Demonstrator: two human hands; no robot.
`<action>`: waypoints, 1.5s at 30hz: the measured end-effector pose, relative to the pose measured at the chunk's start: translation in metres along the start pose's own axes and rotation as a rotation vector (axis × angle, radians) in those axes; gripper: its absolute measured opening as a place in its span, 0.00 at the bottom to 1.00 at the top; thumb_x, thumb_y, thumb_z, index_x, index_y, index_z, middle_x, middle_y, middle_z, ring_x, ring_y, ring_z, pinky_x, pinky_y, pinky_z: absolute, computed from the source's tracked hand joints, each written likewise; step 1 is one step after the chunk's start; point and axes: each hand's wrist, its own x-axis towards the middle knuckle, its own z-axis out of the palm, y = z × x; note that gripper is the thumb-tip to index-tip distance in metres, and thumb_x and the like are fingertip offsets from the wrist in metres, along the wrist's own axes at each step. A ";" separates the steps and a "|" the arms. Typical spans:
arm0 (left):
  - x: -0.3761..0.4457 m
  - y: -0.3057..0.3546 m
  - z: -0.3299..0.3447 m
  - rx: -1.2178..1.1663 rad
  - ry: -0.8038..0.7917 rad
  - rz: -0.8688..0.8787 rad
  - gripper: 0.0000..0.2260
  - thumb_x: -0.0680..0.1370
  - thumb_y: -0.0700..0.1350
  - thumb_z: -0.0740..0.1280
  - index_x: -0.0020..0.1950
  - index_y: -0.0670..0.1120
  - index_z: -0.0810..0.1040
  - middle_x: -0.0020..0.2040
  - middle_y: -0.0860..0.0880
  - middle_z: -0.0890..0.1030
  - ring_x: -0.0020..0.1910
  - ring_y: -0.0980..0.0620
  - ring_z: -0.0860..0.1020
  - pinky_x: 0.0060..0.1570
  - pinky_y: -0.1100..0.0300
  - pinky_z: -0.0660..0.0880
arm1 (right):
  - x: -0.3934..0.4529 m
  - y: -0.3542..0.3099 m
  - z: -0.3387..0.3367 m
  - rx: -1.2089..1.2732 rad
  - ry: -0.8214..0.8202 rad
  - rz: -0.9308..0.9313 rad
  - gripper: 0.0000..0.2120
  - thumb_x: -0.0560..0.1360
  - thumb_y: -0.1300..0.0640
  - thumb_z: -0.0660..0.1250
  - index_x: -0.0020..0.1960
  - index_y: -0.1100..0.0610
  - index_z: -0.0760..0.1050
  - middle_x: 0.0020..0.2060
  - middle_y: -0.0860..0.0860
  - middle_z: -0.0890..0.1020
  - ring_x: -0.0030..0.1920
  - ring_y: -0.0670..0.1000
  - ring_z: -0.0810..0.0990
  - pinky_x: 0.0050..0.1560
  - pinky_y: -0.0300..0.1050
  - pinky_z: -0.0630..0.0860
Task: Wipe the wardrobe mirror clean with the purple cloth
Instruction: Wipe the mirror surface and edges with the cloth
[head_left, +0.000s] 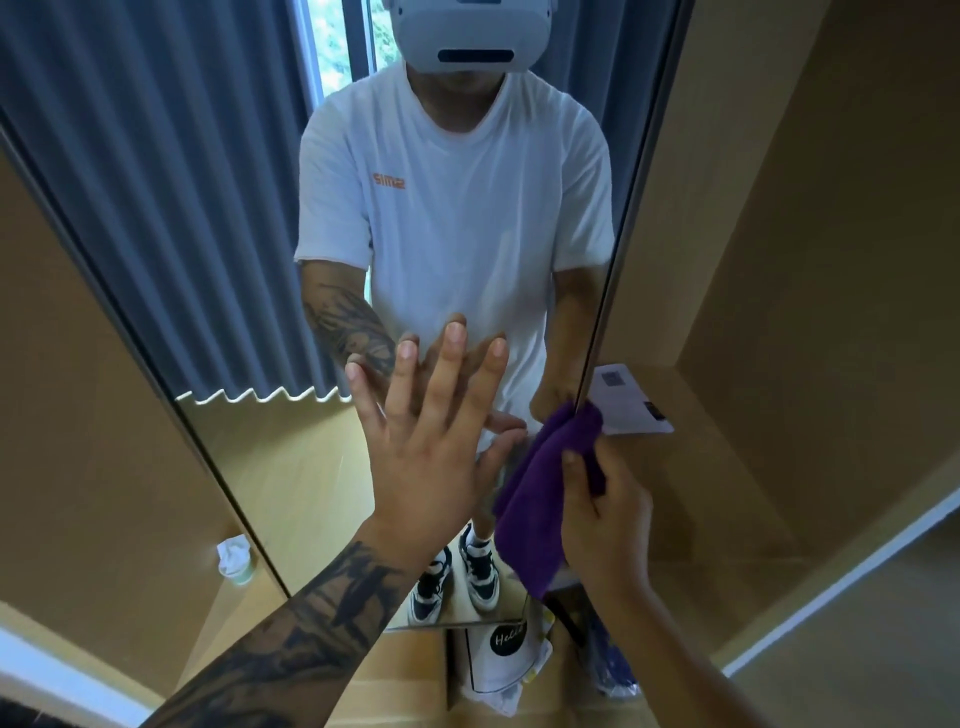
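The tall wardrobe mirror (249, 291) fills the middle of the view and reflects a person in a white T-shirt, blue curtains and a window. My left hand (431, 441) lies flat against the glass with its fingers spread and straight. My right hand (602, 514) grips the purple cloth (540, 499) and holds its upper fold against the mirror's right edge (613, 291). The rest of the cloth hangs down below the hand.
Wooden wardrobe panels flank the mirror on both sides. A white paper sheet (631, 402) lies on a shelf to the right. A white bag with a black round label (501, 660) sits below the mirror. A small pale green container (236, 564) stands at the lower left.
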 end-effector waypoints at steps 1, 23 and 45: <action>0.000 0.000 0.001 0.003 -0.004 -0.001 0.36 0.78 0.70 0.66 0.81 0.55 0.62 0.80 0.46 0.61 0.83 0.46 0.44 0.74 0.24 0.52 | 0.008 -0.010 -0.004 0.003 0.008 0.000 0.08 0.85 0.52 0.63 0.60 0.47 0.79 0.38 0.40 0.82 0.37 0.43 0.82 0.35 0.40 0.76; 0.042 0.000 -0.045 0.022 -0.059 -0.055 0.33 0.72 0.64 0.75 0.76 0.60 0.73 0.79 0.48 0.65 0.70 0.41 0.67 0.72 0.28 0.57 | 0.070 -0.092 -0.046 0.043 0.067 -0.163 0.06 0.84 0.53 0.65 0.55 0.42 0.77 0.36 0.44 0.83 0.38 0.45 0.81 0.37 0.41 0.78; 0.091 0.006 -0.050 -0.052 0.038 -0.031 0.27 0.80 0.65 0.65 0.78 0.61 0.69 0.82 0.47 0.63 0.78 0.38 0.60 0.71 0.22 0.50 | 0.113 -0.157 -0.059 0.197 0.214 -0.283 0.12 0.84 0.56 0.64 0.58 0.39 0.77 0.42 0.38 0.84 0.45 0.43 0.84 0.46 0.40 0.82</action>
